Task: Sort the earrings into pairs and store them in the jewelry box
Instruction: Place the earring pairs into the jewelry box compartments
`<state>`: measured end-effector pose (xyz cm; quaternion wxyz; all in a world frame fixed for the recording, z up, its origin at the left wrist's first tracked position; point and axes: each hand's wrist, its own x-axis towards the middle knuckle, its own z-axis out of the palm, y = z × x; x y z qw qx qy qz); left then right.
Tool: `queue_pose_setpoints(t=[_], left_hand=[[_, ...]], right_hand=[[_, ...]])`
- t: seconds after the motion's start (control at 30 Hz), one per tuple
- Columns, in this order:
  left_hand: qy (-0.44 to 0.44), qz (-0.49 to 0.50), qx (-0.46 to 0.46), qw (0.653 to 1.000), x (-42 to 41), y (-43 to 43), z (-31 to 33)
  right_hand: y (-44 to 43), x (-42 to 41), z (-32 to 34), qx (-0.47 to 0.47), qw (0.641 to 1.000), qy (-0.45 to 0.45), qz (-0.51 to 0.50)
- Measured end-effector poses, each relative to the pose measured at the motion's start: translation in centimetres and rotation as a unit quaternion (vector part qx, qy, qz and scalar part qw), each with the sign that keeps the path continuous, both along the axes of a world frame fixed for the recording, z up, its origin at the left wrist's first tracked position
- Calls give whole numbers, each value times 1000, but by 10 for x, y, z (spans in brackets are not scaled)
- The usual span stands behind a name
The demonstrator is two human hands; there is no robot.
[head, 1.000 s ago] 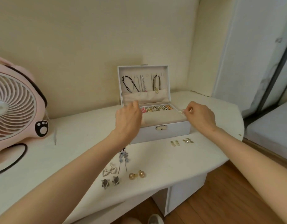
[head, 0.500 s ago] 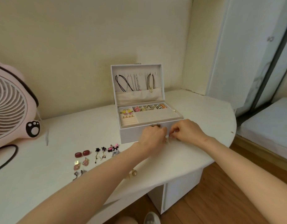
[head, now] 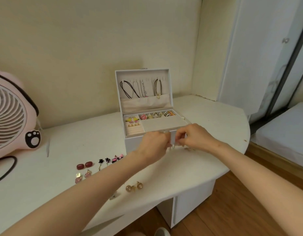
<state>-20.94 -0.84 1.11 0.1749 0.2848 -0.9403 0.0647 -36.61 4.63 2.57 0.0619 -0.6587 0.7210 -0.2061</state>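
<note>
The white jewelry box (head: 133,145) stands open on the white table (head: 207,160), with necklaces in its lid and several earrings in the tray slots. My left hand (head: 153,145) and my right hand (head: 196,137) meet in front of the box's front wall, fingertips pinched together around a small pale earring (head: 172,147). Another small earring (head: 190,149) lies on the table under my right hand. Left of my left forearm lie a red pair (head: 84,165), black drops (head: 103,161), bow earrings (head: 117,158) and pink drops (head: 82,177). A round amber pair (head: 134,186) lies nearer.
A pink fan (head: 11,116) with a black cable (head: 6,171) fills the table's left end. The table's curved edge runs close behind my right wrist. A white bed (head: 283,133) and wooden floor (head: 232,210) are to the right.
Both hands came down from the box's open tray to the table in front of the box and closed together on a small earring. The view shifted, showing more earrings at left.
</note>
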Motion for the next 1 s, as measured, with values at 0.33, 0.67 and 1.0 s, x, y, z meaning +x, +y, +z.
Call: queue_pose_setpoints(t=[0.33, 0.67, 1.0], left_hand=[[144, 38, 2, 989, 70, -40, 41], [78, 113, 48, 989, 78, -79, 32], [6, 130, 100, 986, 66, -98, 37]], right_hand=[[-43, 35, 33, -96, 981, -148, 86], [-97, 65, 23, -37, 988, -128, 76], [-115, 71, 18, 7, 995, -88, 36]])
